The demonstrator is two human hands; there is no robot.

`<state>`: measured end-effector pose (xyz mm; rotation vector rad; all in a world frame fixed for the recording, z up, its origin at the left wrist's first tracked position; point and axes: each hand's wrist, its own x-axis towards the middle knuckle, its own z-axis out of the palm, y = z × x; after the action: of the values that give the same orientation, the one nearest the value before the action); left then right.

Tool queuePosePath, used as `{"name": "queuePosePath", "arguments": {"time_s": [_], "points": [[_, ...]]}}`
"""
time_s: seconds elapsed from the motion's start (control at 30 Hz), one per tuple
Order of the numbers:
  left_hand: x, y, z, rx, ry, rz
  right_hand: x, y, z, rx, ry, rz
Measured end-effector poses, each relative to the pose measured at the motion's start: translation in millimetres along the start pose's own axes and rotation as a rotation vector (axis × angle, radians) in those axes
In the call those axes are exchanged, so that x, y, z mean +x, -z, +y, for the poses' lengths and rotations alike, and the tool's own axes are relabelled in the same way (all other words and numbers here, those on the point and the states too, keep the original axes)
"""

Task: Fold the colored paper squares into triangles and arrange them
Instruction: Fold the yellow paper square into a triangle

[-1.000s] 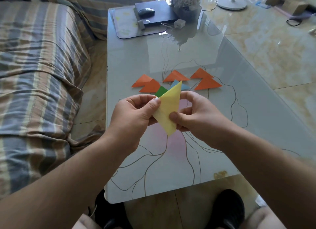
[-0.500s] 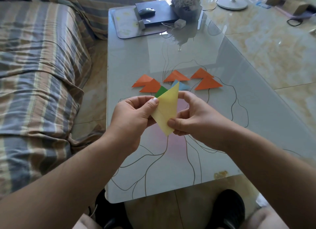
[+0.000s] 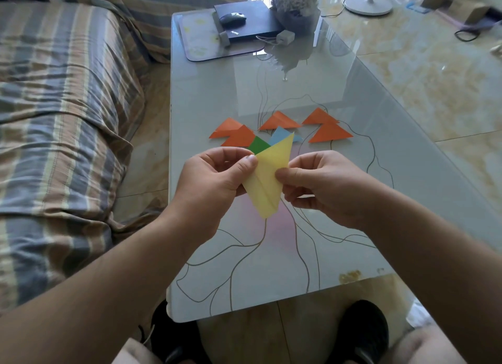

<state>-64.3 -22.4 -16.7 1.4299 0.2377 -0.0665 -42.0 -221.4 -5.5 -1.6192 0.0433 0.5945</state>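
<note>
Both hands hold one yellow paper [image 3: 267, 184] in the air above the glass table [image 3: 353, 97]; the left hand [image 3: 214, 183] pinches its left edge between thumb and curled fingers; the right hand [image 3: 323, 185] pinches its right edge the same way; the paper is folded, its long point hanging down between the two hands and its other tip rising just beyond the fingertips. Beyond the hands, flat on the table, lie five orange triangles [image 3: 330, 134]; two overlap beyond the left hand, one lies beyond the gap between the hands, two overlap beyond the right hand; a green piece [image 3: 258, 145] and a light blue piece [image 3: 279, 135] show just behind the yellow paper's upper tip, partly hidden by it. Farther beyond the hands, a mouse [image 3: 232, 17] sits on a dark laptop [image 3: 247, 24].
</note>
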Motion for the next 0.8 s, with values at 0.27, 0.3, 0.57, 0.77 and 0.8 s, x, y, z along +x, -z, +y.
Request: {"name": "queuePosePath", "arguments": {"time_s": [0.27, 0.3, 0.57, 0.77, 0.8], "points": [[-10.0, -15.0, 5.1, -0.289, 0.263, -0.149, -0.7, -4.1, -0.6, 0.16, 0.01, 0.01], [-11.2, -16.6, 3.6, -0.277, 0.264, -0.167, -0.9, -5.5, 0.0, 0.175, 0.009, 0.004], [-8.8, -16.8, 2.6, -0.192, 0.22, -0.135, 0.3, -7.8, 1.0, 0.149, 0.033, 0.068], [-9.3, -16.6, 5.7, -0.169, 0.208, -0.145, -1.6, -5.3, -2.9, 0.16, 0.081, 0.069], [-9.0, -16.5, 6.5, -0.167, 0.206, -0.149, -1.8, -4.6, -3.2, 0.168, 0.095, 0.08]]}}
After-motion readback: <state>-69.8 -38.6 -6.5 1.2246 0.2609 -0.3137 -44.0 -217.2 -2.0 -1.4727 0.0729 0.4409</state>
